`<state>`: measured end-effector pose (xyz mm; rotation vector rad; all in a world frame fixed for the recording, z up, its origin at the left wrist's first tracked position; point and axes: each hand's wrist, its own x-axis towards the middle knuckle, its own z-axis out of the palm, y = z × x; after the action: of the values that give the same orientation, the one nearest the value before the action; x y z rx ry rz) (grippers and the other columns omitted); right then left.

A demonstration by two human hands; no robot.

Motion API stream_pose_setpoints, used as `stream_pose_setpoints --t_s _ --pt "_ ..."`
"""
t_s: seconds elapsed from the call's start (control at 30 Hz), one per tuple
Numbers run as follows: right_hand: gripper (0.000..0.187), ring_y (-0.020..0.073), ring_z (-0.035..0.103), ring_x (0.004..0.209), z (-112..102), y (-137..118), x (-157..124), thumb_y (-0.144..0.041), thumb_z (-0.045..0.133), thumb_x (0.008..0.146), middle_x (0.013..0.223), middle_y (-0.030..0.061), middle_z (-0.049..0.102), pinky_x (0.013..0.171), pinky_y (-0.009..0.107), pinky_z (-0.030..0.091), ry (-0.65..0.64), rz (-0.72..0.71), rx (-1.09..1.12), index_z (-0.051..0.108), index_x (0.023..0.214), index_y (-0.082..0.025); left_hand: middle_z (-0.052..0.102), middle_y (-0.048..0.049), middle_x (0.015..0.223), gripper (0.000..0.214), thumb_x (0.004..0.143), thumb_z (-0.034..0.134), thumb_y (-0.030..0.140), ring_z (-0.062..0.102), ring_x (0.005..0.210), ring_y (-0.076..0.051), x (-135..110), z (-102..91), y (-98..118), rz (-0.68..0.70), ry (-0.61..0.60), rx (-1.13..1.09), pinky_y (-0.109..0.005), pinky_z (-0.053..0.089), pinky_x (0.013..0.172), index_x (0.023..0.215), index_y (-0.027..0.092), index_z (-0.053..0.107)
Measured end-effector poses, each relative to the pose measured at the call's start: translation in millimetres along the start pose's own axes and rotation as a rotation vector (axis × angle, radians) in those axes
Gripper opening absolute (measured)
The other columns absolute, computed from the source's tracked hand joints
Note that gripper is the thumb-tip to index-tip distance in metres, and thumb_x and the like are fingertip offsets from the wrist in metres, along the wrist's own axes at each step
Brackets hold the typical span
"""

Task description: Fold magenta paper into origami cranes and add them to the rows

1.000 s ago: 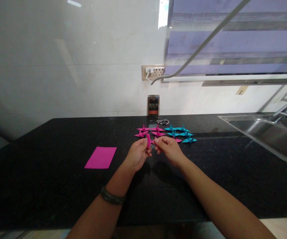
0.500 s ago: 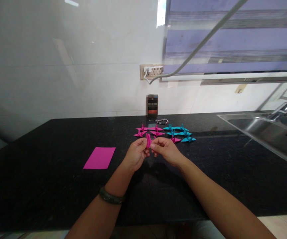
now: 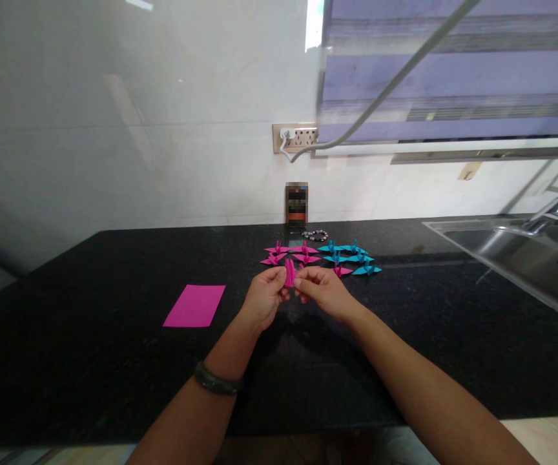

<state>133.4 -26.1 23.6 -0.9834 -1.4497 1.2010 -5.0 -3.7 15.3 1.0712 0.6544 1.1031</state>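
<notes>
Place: a home kitchen.
Worktop: black speckled stone counter (image 3: 90, 336).
Sink: steel basin (image 3: 521, 258) with tap (image 3: 557, 216).
Wall: pale tiles, socket strip (image 3: 296, 138).

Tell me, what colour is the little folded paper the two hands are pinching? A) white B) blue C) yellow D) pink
D: the small folded paper pinched between the left hand and the right hand is bright pink, like the flat sheet lying on the black counter.
</notes>
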Motion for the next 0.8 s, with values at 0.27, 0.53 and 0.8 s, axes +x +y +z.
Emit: stream_pose_setpoints --t_s 0.27,0.53,0.8 --pt "0.013 0.0075 0.044 0.05 0.8 6.3 2.4 -0.026 0.052 0.072 0.058 -0.0026 0.051 0.048 0.021 0.035 0.075 -0.08 -0.206 0.055 0.067 -0.014 0.053 0.001 0.059 0.032 0.067 0.064 0.039 0.042 0.048 -0.006 4.3 -2.7 -5.2 0.101 0.088 0.263 -0.02 0.035 0.045 0.083 0.011 0.064" --pt "0.016 0.0077 0.04 0.047 -0.6 9.2 3.8 -0.028 0.049 0.073 0.053 -0.0035 0.046 0.046 0.02 0.032 0.184 -0.087 -0.311 0.052 0.063 -0.015 0.049 0.0065 0.058 0.024 0.066 0.066 0.029 0.045 0.048 -0.006 2.7 2.2 -5.0 0.233 0.141 0.288 -0.017 0.037 0.046 0.076 0.017 0.047" --pt "0.011 0.0104 0.045 0.055 -3.1 5.8 -0.3 -0.022 0.05 0.074 0.059 -0.001 0.052 0.052 0.022 0.033 0.341 -0.332 -0.675 0.055 0.066 -0.016 0.062 -0.0037 0.075 0.022 0.072 0.06 0.033 0.055 0.066 -0.012 2.9 -1.4 -6.3 0.288 0.114 0.534 -0.024 0.045 0.062 0.079 0.013 0.063"
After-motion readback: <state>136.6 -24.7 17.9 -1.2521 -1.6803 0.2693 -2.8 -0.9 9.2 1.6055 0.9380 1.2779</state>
